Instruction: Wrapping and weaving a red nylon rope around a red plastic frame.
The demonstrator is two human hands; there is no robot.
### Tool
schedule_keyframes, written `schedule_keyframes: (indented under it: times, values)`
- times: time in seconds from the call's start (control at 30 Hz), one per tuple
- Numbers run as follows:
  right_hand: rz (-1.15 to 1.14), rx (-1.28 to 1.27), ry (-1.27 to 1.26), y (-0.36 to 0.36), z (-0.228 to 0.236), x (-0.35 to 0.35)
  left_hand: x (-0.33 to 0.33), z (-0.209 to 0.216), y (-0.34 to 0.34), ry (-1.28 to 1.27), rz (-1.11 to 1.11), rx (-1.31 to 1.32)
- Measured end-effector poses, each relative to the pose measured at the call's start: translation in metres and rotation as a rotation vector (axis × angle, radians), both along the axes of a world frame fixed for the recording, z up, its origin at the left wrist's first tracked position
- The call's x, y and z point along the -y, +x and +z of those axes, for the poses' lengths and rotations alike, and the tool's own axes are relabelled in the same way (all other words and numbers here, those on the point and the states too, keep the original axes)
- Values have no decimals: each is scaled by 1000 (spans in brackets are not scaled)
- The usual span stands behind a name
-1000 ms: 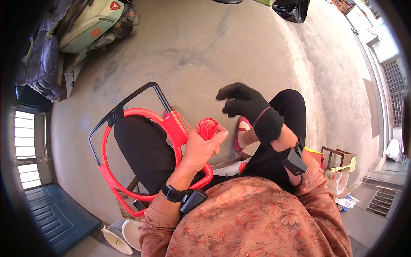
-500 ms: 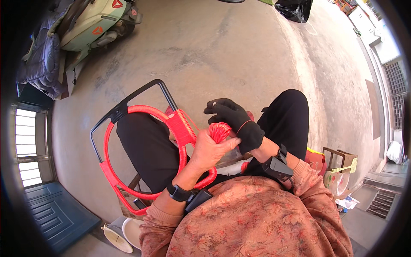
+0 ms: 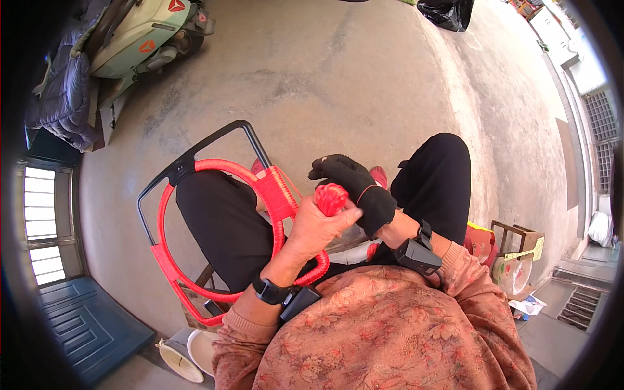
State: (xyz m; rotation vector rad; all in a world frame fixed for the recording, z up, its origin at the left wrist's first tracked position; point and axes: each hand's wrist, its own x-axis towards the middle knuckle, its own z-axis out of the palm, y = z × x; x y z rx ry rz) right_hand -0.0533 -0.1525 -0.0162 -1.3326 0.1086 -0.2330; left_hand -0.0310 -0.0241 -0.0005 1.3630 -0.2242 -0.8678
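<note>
My bare left hand (image 3: 318, 227) is closed around a bundle of shiny red cord (image 3: 331, 199), its looped end showing above the thumb. Right beside it, my right hand (image 3: 356, 188) wears a black glove, with fingers curled toward the left; what they grip, if anything, is hidden. A thin red line crosses the back of the glove. Over my left thigh rests a black metal frame (image 3: 214, 136) joined to a ring wrapped in red cord (image 3: 162, 224). A flat band of tight red windings (image 3: 276, 195) joins ring and frame, and a thin strand runs from it toward my hands.
A scooter (image 3: 140, 45) with a padded cover (image 3: 65, 97) stands far left. Left of me are a blue panelled door (image 3: 91, 325) and white buckets (image 3: 179, 361). To my right stands a wooden stool (image 3: 520, 240) beside bags. A black plastic bag (image 3: 447, 14) lies ahead.
Both hands have shifted only slightly, and the gloved right hand has turned a little, lowering its fingers. The left hand keeps its hold on the cord bundle. The frame stays put.
</note>
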Motion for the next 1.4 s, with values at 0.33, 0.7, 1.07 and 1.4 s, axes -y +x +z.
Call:
schedule_keyframes:
  times: [0.33,0.7,1.07,1.4]
  values:
    - [20,-449,513,13,-2,7,-2,5,-1,-44,-151,135]
    - [226,-11,-492,-20,17,13,-6,5,14,74,406,144]
    - [302,-19,-90,-47,76,54,-8,-5,7,120,291,380]
    - [164,-409,-87,-37,65,60,-12,15,10,-82,352,41]
